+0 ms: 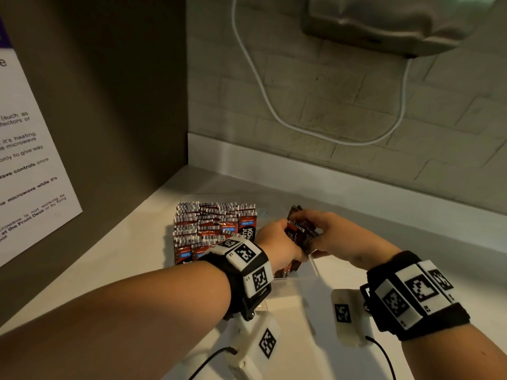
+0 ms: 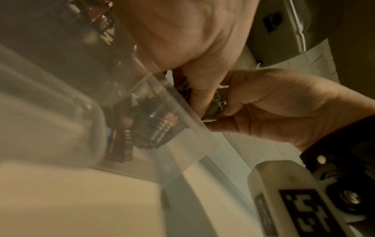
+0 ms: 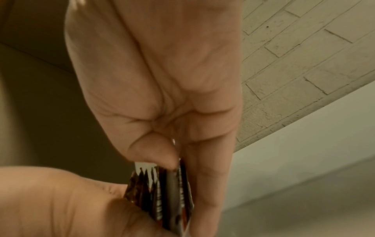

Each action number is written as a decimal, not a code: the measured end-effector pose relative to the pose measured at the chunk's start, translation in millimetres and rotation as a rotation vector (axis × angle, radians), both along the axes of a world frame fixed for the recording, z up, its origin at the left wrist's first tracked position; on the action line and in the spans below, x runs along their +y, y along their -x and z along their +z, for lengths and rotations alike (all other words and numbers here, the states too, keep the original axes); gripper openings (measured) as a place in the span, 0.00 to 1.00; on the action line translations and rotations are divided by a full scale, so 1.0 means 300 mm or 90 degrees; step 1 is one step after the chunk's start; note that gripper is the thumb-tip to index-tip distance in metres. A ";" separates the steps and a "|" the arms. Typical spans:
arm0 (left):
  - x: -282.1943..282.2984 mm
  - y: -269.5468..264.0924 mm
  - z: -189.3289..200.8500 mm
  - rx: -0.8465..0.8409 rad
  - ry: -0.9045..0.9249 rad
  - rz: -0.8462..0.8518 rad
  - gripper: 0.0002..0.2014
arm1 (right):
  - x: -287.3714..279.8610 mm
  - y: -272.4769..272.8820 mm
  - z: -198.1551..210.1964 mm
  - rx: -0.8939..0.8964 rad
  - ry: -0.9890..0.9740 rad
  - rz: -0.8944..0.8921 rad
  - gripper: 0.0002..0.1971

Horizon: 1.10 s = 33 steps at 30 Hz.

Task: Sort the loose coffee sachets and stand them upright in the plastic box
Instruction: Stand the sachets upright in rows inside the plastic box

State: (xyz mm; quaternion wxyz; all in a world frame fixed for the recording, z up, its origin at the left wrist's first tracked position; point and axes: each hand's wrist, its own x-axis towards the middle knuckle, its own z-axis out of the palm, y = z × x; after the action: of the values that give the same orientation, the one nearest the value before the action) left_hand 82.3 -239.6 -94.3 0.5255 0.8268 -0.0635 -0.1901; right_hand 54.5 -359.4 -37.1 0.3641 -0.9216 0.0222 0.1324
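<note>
1. A small bundle of coffee sachets [image 1: 300, 234] is pinched between the fingers [image 3: 154, 154] of the right hand [image 1: 333, 234] and those of the left hand [image 1: 277, 239], both hands being closed on it from opposite sides. The grip from two sides is judged to serve to square the edges, so that the sachets go in as one flat pack.

2. In the right wrist view the sachets are seen edge-on, fanned slightly under the thumb; the thumb is pressed on their upper ends, presumably to stop them sliding apart.

3. The bundle is held right of centre in the head view, over the open right part of the clear plastic box [image 1: 314, 266], where room for it is left.

4. The left part of the box is packed with standing sachets [image 1: 211, 229] in tight rows, their crimped tops upward; each row is likely propped by its neighbours.

5. The box rests on the pale counter [image 1: 131, 248], near the corner of the walls. A white cable [image 1: 263, 86] hangs on the brick wall at the top of the frame.
</note>
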 end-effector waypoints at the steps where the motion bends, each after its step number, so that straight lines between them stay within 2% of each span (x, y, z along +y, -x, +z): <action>1: -0.001 0.001 0.002 0.004 0.013 -0.001 0.29 | -0.001 0.001 0.000 0.004 -0.005 -0.005 0.32; 6: 0.006 0.006 0.010 -0.001 0.057 0.010 0.23 | 0.003 0.009 0.010 0.008 -0.004 -0.011 0.29; 10: 0.030 0.006 0.029 -0.001 0.103 0.024 0.16 | 0.013 0.022 0.030 0.003 -0.009 0.000 0.22; 17: 0.097 0.000 0.082 -0.029 0.169 0.063 0.15 | 0.027 0.032 0.052 -0.014 -0.018 -0.030 0.22; 21: 0.111 0.007 0.081 -0.019 0.143 0.051 0.17 | 0.039 0.033 0.050 -0.013 -0.001 -0.038 0.24; 25: 0.101 0.019 0.045 -0.010 0.125 0.049 0.15 | 0.036 0.037 0.042 -0.020 0.023 -0.046 0.24; 30: 0.091 0.024 0.037 -0.020 0.113 0.039 0.16 | 0.033 0.023 0.014 -0.093 0.072 -0.073 0.15; 33: 0.086 0.031 0.030 -0.047 0.099 0.036 0.17 | 0.029 0.009 -0.023 -0.159 0.089 -0.102 0.03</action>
State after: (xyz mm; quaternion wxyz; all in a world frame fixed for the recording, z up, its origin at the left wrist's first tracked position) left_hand 72.9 -213.7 -85.1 0.5908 0.7913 -0.0740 -0.1388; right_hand 51.7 -350.6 -43.9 0.3083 -0.9493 0.0596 -0.0144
